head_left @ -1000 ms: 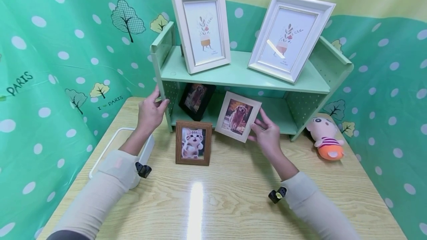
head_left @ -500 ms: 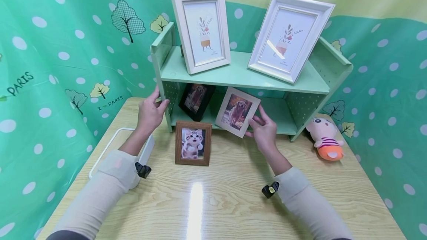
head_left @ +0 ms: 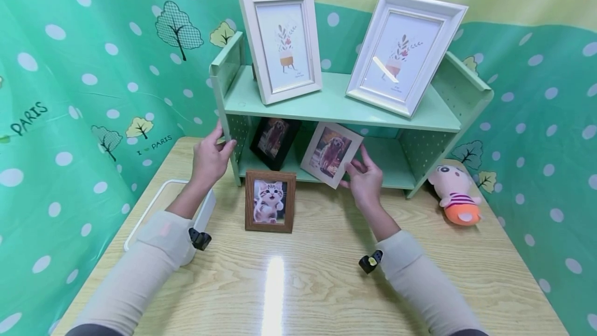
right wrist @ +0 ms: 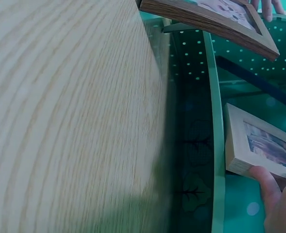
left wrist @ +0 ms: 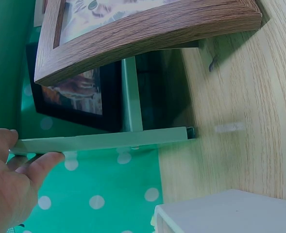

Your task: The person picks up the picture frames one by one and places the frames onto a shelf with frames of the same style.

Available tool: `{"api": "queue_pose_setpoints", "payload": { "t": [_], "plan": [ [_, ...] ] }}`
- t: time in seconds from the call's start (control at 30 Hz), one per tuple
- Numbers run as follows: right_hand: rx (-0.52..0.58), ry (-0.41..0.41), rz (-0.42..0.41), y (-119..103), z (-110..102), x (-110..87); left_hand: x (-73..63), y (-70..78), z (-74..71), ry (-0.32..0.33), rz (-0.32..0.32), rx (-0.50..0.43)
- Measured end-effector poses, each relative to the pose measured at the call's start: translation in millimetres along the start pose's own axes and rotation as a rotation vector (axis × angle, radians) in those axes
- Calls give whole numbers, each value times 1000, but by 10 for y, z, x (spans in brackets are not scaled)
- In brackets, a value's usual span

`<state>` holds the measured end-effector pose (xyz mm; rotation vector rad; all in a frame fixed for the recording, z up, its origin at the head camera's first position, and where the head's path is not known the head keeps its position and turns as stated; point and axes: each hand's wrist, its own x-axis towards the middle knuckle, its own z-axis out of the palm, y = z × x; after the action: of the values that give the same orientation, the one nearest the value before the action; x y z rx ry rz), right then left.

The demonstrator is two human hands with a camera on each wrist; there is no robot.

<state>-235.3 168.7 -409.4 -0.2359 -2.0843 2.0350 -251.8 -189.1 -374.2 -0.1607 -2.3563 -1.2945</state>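
Observation:
In the head view my right hand (head_left: 367, 183) holds a pale wooden photo frame (head_left: 330, 154) with a dog picture by its right side. The frame leans tilted at the lower level of the green shelf (head_left: 335, 95); in the right wrist view my thumb (right wrist: 264, 182) presses its edge. My left hand (head_left: 211, 158) grips the shelf's left side panel, thumb on one face in the left wrist view. A black photo frame (head_left: 275, 142) leans inside the lower level at left. On the table before the shelf stands a brown wooden frame (head_left: 270, 201) with a kitten picture.
Two larger white frames (head_left: 284, 45) (head_left: 406, 51) stand on the upper shelf level. A plush toy (head_left: 454, 196) lies right of the shelf. By my left forearm sits a white-rimmed box (head_left: 205, 211) on the wooden table (head_left: 224, 294). A patterned cloth (head_left: 93, 118) hangs behind.
My right hand has moved the pale frame slightly up and left, further into the lower shelf level. The left hand has stayed on the side panel.

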Motion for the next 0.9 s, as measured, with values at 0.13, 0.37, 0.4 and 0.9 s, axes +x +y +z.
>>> {"api": "queue_pose_setpoints", "payload": {
  "t": [0.13,0.37,0.4,0.9],
  "plan": [
    [7,5,-10,-5,39,19,-2,-3,-2,1,0,-8],
    [8,35,-5,4,96,67,-8,-7,-1,-4,-8,-13],
    [5,40,-4,6,101,74,-7,-8,-1,-5,-8,-13],
    [11,52,20,4,136,124,-11,-12,-11,-10,6,-8]
  ]
}}
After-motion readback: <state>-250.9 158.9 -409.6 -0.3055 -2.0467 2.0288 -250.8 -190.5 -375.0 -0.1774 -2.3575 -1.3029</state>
